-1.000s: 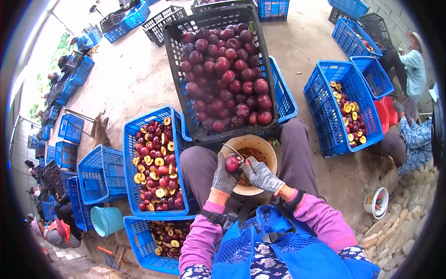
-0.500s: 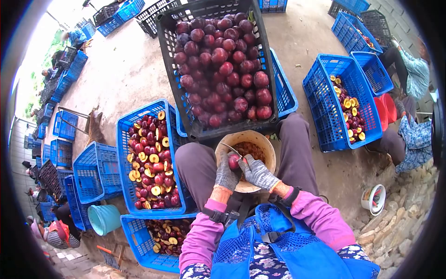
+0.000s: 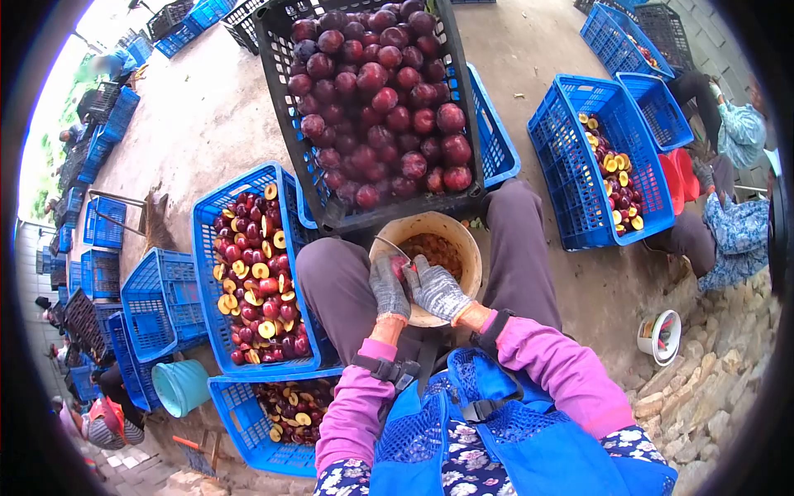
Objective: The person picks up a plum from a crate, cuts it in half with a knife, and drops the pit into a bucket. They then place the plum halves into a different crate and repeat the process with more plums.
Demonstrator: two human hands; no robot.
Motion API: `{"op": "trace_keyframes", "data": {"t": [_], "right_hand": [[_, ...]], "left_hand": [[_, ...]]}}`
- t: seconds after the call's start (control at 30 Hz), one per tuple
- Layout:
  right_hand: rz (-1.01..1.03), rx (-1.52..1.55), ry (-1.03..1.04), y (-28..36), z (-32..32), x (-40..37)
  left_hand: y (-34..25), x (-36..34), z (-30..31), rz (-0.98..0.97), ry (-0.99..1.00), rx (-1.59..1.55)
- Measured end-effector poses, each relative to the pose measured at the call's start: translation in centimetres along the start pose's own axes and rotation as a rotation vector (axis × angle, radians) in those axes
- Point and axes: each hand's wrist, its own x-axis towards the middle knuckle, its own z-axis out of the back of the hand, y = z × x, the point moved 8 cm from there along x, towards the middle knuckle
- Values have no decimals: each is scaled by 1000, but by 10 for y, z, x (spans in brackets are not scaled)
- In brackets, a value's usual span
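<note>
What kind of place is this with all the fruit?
Probably an outdoor fruit-processing yard: a black crate of whole plums, blue crates of cut halves, and other people sitting among crates.

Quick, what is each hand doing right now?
Left hand: closed, holding a dark red round plum over the tan plastic bucket.
Right hand: closed, apparently gripping a thin curved metal blade at the plum.

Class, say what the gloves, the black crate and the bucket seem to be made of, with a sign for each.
Gloves: knitted yarn, matte; speckled grey weave, orange cuffs.
Black crate: likely moulded plastic; regular lattice walls.
Bucket: probably plastic, dull tan; thin smooth rim.
</note>
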Motion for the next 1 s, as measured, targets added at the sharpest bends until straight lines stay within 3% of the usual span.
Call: {"op": "trace_keyframes", "data": {"t": [0.03,0.1,0.17,0.2,0.3,0.37,0.43,0.47,0.5,0.6,0.63,0.7,0.77,0.83,0.9,0.97,1.0], "right_hand": [[131,11,-114,9,10,-2],[113,19,-108,7,3,-2],[-95,121,-61,-17,-15,0],[-47,109,-58,-12,-15,1],[121,-80,-45,6,-8,-5],[57,-87,-63,-15,-32,-2],[184,-203,-68,0,-27,-5],[73,-17,-84,-11,-30,-2],[72,-17,-85,-12,-32,-2],[-11,37,-97,-17,-31,-6],[60,-41,-102,-6,-21,-7],[127,-119,-101,1,-20,-8],[65,-127,-68,-10,-40,-1],[94,-125,-101,-6,-34,-5],[259,-277,-162,15,-20,-13],[229,-256,-88,16,-14,-11],[368,-417,-147,24,-13,-14]], "left_hand": [[-2,-1,-4,-14,30,18],[0,0,-1,-3,-18,-11],[-9,2,-1,-181,-4,100],[-9,2,-1,-178,-5,103],[-5,4,0,-46,27,51],[4,4,3,87,-18,-78],[8,7,7,92,-21,-82],[-2,8,5,-55,22,9],[-15,4,-4,-202,66,99],[-30,-12,-15,-340,96,244],[-30,-10,-14,-340,97,244],[-7,0,1,-8,4,12],[-11,-1,-5,-25,81,5],[-18,-3,-9,-153,166,100],[-18,-6,-8,-162,159,125],[-46,-25,-19,-505,93,474],[-50,-30,-23,-428,47,451]]}}
